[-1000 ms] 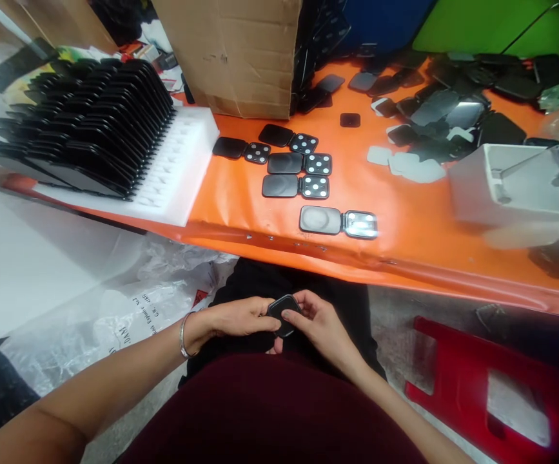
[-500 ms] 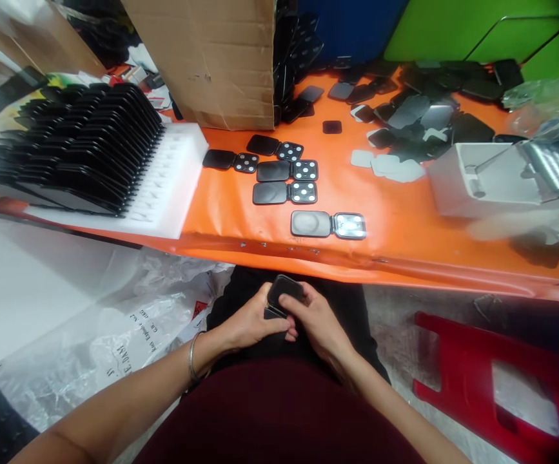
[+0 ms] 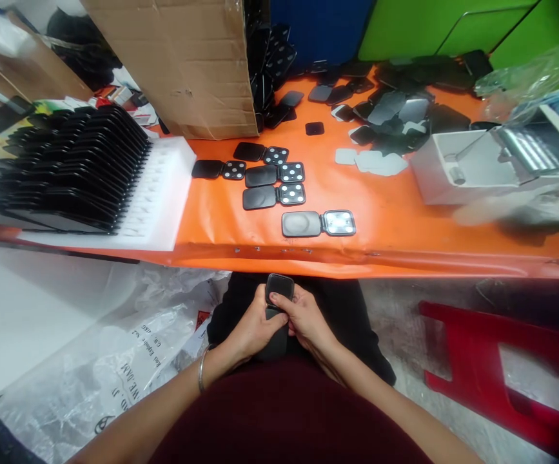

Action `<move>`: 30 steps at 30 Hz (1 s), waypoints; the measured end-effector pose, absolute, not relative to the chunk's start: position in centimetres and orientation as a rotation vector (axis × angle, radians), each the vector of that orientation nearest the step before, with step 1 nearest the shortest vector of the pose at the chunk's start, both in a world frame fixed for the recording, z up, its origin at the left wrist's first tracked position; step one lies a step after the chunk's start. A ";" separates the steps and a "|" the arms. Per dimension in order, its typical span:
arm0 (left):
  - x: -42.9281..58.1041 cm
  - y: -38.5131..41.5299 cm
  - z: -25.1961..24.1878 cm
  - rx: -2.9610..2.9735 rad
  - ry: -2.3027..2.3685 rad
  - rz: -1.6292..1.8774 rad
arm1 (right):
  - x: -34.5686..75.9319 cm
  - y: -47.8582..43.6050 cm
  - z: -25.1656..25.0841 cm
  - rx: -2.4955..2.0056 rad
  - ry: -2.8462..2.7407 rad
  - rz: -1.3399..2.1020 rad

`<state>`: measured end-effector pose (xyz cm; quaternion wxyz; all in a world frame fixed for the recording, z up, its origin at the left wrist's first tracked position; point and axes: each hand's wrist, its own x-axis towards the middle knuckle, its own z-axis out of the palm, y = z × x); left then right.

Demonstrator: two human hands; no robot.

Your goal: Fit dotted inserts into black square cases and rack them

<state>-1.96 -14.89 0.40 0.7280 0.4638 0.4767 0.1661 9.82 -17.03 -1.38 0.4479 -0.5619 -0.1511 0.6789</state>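
Note:
Over my lap, just below the table edge, both my hands grip a black hinged compact case (image 3: pixel 280 286) that is folded open. My left hand (image 3: pixel 256 323) is wrapped round its left side, the thumb across the lower half. From the right, my right hand (image 3: pixel 307 314) holds it too, its thumb pressed on the upper half near the hinge; its other fingers are partly hidden behind. On the table ahead lies another opened compact case (image 3: pixel 301 224) with a shiny right half. Behind it are several opened cases (image 3: pixel 260 197) with white dots on one half.
A white foam block (image 3: pixel 173 193) holds rows of upright black cases (image 3: pixel 76 167) at left. A cardboard box (image 3: pixel 182 71) stands behind. Loose dark and grey plates (image 3: pixel 385 106) and a white box (image 3: pixel 434 171) lie at right. A red stool (image 3: pixel 472 367) is beside my legs.
The view has shifted, so the table things sit further left. In my hands the case is now held straighter, with more of its lower half showing. Both hands keep their hold.

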 end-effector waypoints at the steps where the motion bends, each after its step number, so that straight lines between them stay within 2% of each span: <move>1: -1.9 -14.9 0.2 1.006 1.048 0.374 | 9.8 -17.0 -1.5 -1.389 -0.382 1.663; 6: -1.7 -15.0 -0.3 0.976 1.058 0.408 | 9.9 -16.9 -2.1 -1.377 -0.363 1.662; 12: -1.9 -13.6 1.6 0.724 0.919 0.286 | 11.6 -16.2 -1.2 -1.296 -0.444 1.849; 17: -4.7 -10.8 3.4 0.729 0.760 0.115 | 13.3 -14.7 1.8 -1.367 -0.904 1.541; 19: -6.3 -9.2 4.4 0.833 0.768 0.066 | 13.7 -13.8 2.8 -1.360 -1.022 1.565; 24: -9.2 -5.9 8.0 1.200 0.807 0.251 | 12.9 -11.6 3.8 -1.095 -0.971 1.796; 27: -10.2 -5.2 9.0 1.112 0.806 0.251 | 11.6 -10.6 3.9 -1.012 -0.870 1.847; 30: -10.9 -5.1 8.5 0.956 0.840 0.257 | 10.6 -9.8 4.1 -1.116 -0.833 1.782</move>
